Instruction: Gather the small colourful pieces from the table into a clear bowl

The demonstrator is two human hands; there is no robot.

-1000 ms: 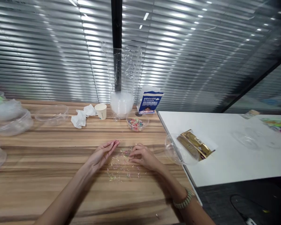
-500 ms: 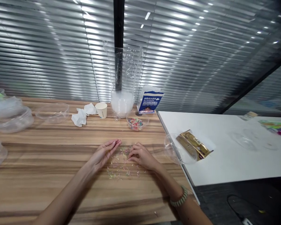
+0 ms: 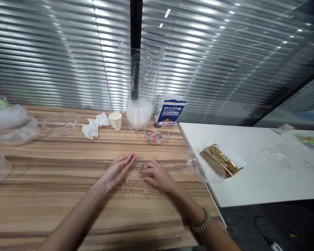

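Note:
Small, thin, pastel-coloured pieces (image 3: 132, 191) lie scattered on the wooden table between and in front of my hands. My left hand (image 3: 117, 170) is cupped beside them on the left, thumb drawn in against the fingers; whatever its palm holds is hidden. On the other side, my right hand (image 3: 157, 175) is low over the pieces with its fingers curled together at the tips. I cannot make out anything between those fingertips. Beyond both hands, a clear bowl (image 3: 165, 135) contains many small multicoloured pieces.
A paper cup (image 3: 115, 121), crumpled tissues (image 3: 91, 129), stacked clear bowls (image 3: 137, 115) and a blue-and-white box (image 3: 172, 111) line the back. Clear containers (image 3: 18, 134) stand at left. At right, a clear bowl (image 3: 195, 167) straddles the white table's edge near a gold packet (image 3: 222, 160).
The view has shifted slightly, moving the scene a little to the right. My right fingers have edged closer to my left hand, over the scattered pieces. The left hand stays cupped.

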